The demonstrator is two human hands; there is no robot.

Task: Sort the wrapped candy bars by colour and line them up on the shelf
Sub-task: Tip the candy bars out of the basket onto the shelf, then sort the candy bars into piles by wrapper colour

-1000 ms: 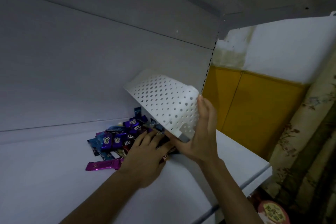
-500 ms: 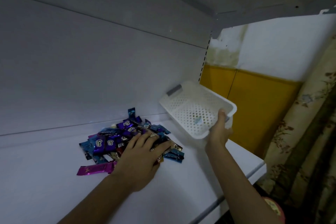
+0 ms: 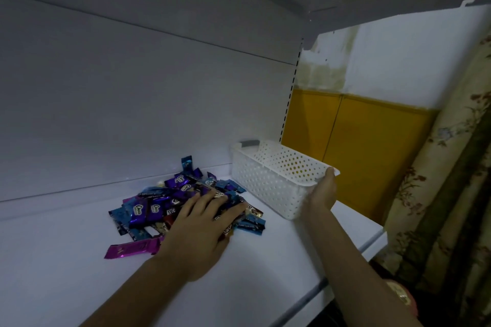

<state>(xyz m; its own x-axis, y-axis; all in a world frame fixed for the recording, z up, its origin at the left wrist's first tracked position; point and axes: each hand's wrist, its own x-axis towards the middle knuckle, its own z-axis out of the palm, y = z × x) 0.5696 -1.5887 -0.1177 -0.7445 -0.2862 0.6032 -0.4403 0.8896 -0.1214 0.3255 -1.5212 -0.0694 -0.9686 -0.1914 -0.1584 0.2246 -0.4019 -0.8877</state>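
A heap of wrapped candy bars [image 3: 170, 202], purple, blue and brown, lies on the white shelf [image 3: 265, 268] near the back wall. One pink bar [image 3: 132, 248] lies apart at the heap's front left. My left hand [image 3: 202, 223] rests flat on the heap's right side with its fingers spread. My right hand [image 3: 322, 191] grips the near end of a white perforated basket [image 3: 268, 180], thumb over the rim. The basket stands upright on the shelf to the right of the heap. Its inside is not visible.
The shelf's front edge [image 3: 318, 287] runs diagonally at lower right. A slotted upright [image 3: 291, 93] marks the shelf's right end. Beyond it are a yellow wall panel [image 3: 372, 156] and a floral curtain [image 3: 451, 167]. Another shelf hangs overhead.
The basket was tipped upside down over the heap, then swung right and turned upright; now it stands on the shelf, still in my right hand. My left hand stayed on the bars.
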